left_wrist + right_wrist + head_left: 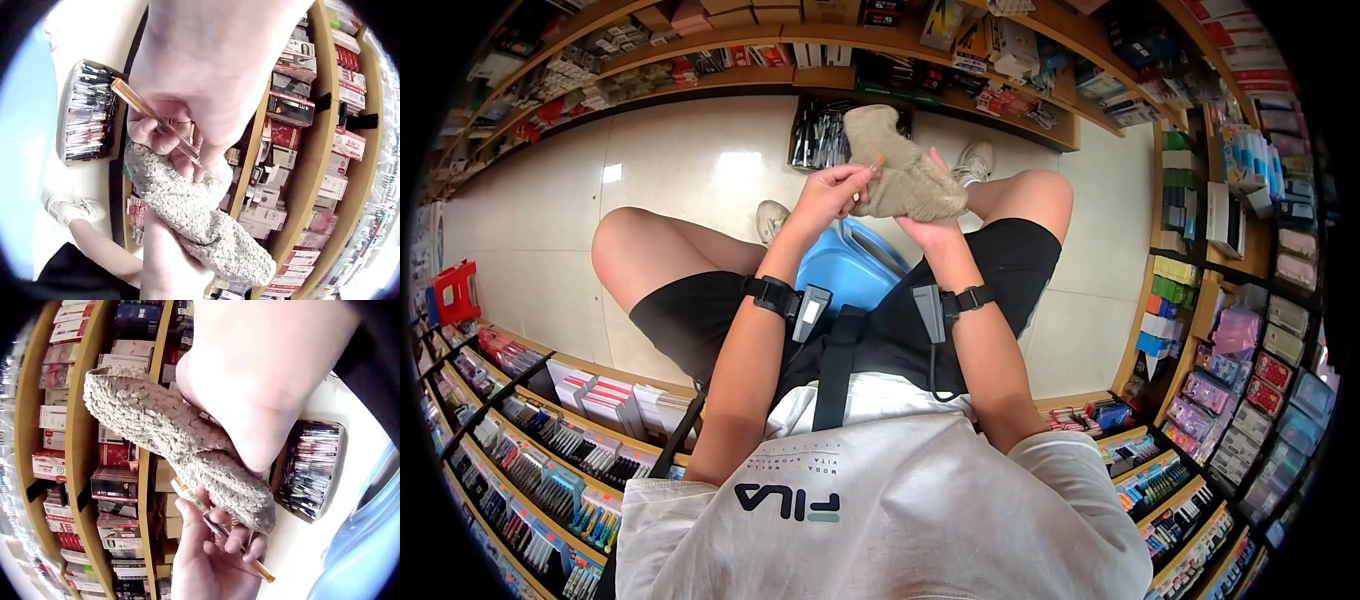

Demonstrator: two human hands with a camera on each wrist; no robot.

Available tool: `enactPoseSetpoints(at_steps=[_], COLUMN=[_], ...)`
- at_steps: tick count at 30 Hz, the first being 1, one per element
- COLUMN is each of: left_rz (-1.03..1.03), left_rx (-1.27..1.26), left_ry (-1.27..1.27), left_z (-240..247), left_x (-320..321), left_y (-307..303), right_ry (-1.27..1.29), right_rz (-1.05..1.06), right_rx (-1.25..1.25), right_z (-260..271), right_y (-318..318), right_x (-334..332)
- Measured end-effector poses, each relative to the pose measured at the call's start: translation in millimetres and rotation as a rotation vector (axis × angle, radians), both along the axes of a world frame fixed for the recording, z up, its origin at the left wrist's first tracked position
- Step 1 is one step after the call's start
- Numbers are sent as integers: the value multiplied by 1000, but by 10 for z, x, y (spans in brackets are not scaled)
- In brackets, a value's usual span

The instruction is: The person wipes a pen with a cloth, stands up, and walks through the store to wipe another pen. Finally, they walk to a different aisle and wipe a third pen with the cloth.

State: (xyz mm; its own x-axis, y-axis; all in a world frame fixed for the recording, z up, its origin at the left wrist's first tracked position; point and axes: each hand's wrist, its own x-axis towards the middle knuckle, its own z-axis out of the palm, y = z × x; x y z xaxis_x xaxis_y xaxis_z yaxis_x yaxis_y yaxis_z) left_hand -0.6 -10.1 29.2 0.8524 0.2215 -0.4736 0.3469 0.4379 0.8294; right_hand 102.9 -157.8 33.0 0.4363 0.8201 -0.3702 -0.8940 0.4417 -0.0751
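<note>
A beige, nubby cloth point(905, 178) is held up between both hands. The left hand point(832, 196) has its fingers curled round a slim clear pen with orange ends point(132, 99), and its fingertips touch the cloth's edge point(181, 200). In the right wrist view the pen point(261, 569) lies slantwise across the left hand's fingers point(219, 544), beside the cloth point(169, 422). From the other side the right hand point(932, 230) grips the cloth, which hides most of its fingers point(250, 412).
An open box of many pens point(820, 135) stands on the floor beyond the hands. A blue plastic stool point(845, 265) is between the legs. Shelves of boxed goods point(730, 60) run along the back, with stationery racks point(560, 430) behind and at the right.
</note>
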Motion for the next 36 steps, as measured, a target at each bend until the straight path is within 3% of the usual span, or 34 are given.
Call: enactPoseSetpoints(at_steps=[1,4,8,11,17,18,21,24,27,33,36], left_rz=[-16,-37,-21,-133,-92,-124,-62,-159,-66,114,79], left_rx=[15,39,103,189,227,364,473,344,331,395,431], left_ry=[11,45,73,201,37,94,-188,290,288,14,14], left_z=[-17,-32,-99,51,-577,-499,-759,-312,-216,-350,-426], left_x=[-7,-9,-8,-17,-102,-87,-167,-37,-26,-57,-67], left_y=[-3,-17,-20,25,4,-12,-30,40,7,-69,-18], right_ry=[-30,-365,-396,-466,-490,-479,-441,-421,-371,-561,-612], right_rz=[59,115,150,142,108,77,-13,-94,-123,-20,25], right_rx=[123,57,-34,-194,-377,-416,-490,-480,-540,-615,-632], right_z=[-19,-132,-17,10,-173,-184,-247,-329,-320,-230,-190], right_y=[-11,-22,-2,88,106,114,100,29,47,70,70], right_x=[-2,-2,-7,-39,-91,-85,-33,57,31,2,6])
